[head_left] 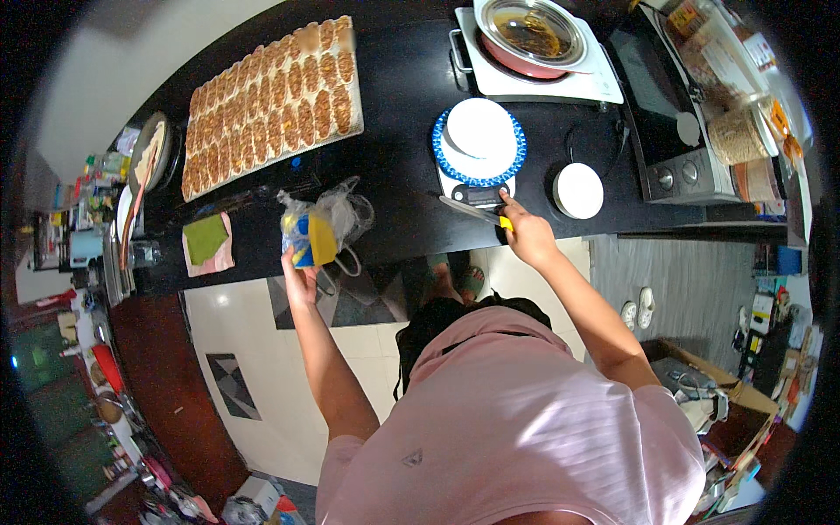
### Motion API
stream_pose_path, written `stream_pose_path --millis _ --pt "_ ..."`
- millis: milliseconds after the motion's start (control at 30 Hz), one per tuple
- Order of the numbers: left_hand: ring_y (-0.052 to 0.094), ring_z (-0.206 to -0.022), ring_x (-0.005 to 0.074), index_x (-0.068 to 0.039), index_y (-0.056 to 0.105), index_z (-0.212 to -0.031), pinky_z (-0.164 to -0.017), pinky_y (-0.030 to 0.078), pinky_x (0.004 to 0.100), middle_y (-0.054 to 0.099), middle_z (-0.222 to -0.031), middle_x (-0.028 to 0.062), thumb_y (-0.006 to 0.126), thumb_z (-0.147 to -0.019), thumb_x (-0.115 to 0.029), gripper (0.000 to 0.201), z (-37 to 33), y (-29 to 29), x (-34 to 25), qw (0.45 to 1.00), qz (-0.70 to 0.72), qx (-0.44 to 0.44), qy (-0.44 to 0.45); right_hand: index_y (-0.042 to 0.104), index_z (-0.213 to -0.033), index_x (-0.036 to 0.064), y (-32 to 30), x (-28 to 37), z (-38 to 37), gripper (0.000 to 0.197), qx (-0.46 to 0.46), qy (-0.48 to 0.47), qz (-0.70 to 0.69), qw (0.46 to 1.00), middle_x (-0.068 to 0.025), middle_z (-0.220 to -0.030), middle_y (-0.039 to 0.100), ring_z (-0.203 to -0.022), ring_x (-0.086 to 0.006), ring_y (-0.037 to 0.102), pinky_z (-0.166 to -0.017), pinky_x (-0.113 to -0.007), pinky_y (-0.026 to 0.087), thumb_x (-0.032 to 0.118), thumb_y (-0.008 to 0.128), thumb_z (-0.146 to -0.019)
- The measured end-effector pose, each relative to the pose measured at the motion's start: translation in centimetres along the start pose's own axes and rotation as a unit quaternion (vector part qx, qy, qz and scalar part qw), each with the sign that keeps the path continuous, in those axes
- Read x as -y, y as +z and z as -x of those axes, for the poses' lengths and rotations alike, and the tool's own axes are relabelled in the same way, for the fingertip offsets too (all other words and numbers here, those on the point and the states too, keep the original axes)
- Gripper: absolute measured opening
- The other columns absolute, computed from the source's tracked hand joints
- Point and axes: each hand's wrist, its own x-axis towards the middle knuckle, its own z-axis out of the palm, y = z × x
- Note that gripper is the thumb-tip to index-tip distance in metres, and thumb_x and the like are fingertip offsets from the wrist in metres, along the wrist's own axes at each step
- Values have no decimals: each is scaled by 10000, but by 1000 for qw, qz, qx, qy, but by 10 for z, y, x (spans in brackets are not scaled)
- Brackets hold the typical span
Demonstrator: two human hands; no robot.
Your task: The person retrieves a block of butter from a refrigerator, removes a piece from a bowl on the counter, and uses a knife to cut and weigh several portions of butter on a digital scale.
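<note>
Your left hand (301, 273), left of centre in the frame, is closed on a clear plastic bag with a blue-and-yellow print (320, 241). Your right hand (528, 236), right of centre, grips a yellow-handled knife (473, 213), a fingertip at the front panel of the kitchen scale (478, 196). On that scale, upper centre, sits a blue-rimmed plate (522, 150) bearing a white bowl (480, 128).

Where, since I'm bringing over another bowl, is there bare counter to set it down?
The widest free patch of black counter lies between the rows of brown pieces and the scale. A smaller one lies near the front edge, between the plastic bag and the knife. The right is crowded: a white bowl sits among scale, hob and two-knob appliance.
</note>
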Motion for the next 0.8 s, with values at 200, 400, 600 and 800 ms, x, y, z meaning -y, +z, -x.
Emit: stream_pose_path --millis 200,400,600,800 --pt "587 -1110 224 -52 493 -1263 -931 471 370 586 -1226 80 583 -895 -417 527 -9 -10 -13 1000 -14 -17 20 599 -1099 42 48 53 -6 287 -1 -43 -203 978 -155 -1173 620 -945 -354 643 -800 -402 531 65 593 -813" --pt "595 -1098 211 -56 508 -1244 -930 479 376 604 -1197 74 580 -896 -413 503 -31 -37 -35 999 -25 -43 17 613 -1048 20 130 146 -75 187 117 8 -481 869 -200 -1446 383 -1027 -263 599 -820 -330 504 5 531 -880" --pt "595 -1115 224 -39 491 -1276 -930 495 380 597 -1223 90 580 -908 -348 488 -39 -83 -66 1000 -1 6 -11 604 -1006 14 192 206 -106 183 91 -25 -515 852 -240 -1375 448 -1294 -293 388 -1019 -351 367 -31 532 -844" --pt "588 -1108 242 -36 486 -1283 -930 485 401 577 -1234 106 572 -905 -351 500 -20 -49 -83 993 -70 44 -87 599 -1020 41 199 226 -102 155 61 2 -580 812 -127 -1191 610 -1260 -230 477 -1011 -310 385 -5 547 -882"
